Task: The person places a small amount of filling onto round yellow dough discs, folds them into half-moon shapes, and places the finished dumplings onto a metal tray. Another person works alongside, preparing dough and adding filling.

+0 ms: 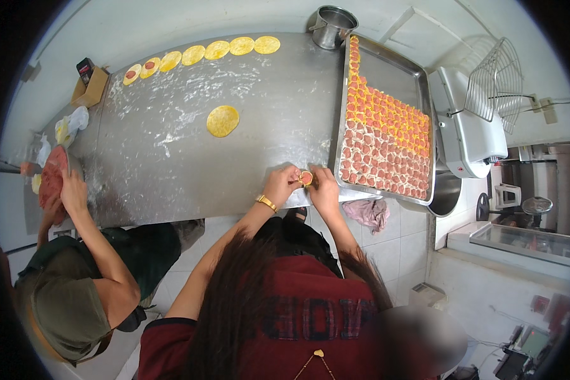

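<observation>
Close to the near edge of the steel table, my left hand (280,188) and my right hand (325,189) are closed around a small open-topped dumpling (306,178). Its yellow wrapper rings a pink meat filling, and my fingers partly cover it. Just right of my hands, a large metal tray (396,63) holds many such dumplings in tight rows, yellow-wrapped ones farther back and pale ones nearer. A round yellow wrapper (223,121) lies flat on the mid-table. Along the far edge runs a row of yellow wrappers (217,50); the two leftmost carry meat filling (130,75).
Flour streaks the steel table (177,164). A metal pot (334,26) stands behind the tray, a white appliance (465,120) and wire rack (497,88) to its right. At left, a co-worker's hand (74,190) is at a mound of pink meat (52,177). A cardboard box (91,87) sits far left.
</observation>
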Available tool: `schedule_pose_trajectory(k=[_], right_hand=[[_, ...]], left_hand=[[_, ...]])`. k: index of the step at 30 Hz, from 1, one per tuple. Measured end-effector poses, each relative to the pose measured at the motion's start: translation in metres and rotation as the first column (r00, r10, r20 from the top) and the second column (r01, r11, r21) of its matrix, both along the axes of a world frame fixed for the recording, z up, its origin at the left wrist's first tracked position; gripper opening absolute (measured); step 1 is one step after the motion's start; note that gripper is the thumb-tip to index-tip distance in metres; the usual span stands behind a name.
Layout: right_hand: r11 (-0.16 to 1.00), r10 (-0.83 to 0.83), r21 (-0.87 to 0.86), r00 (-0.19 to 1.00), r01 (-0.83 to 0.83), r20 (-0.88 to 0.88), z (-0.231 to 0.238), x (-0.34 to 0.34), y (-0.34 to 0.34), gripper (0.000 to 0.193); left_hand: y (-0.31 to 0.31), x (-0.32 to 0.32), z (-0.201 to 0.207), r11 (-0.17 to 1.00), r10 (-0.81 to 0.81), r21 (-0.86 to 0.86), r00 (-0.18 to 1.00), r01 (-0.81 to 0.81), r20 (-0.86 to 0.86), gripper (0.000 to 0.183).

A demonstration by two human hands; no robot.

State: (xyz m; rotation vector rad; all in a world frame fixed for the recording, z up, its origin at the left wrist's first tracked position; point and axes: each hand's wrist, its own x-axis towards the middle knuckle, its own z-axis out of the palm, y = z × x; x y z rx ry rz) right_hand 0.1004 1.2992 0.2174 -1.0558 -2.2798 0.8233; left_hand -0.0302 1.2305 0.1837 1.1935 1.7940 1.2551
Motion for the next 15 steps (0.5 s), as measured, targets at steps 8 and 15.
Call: schedule_pose_trajectory(k=[8,15], right_hand=[[0.999,0.034,0.016,0.998,-0.035,0.052,0.0,-0.004,-0.004,0.04],[0.994,0.109,-0.029,0.992,-0.108,0.057,0.009,-0.009,0.002,0.032]], left_hand=[[-0.002,-0.003,0.0,0.999,-0.033,-0.009,0.998,0.034,0.056,0.029],[-0.015,-0.016,0.004,0.995,0.002,-0.091,0.952,0.027,0.306,0.024]])
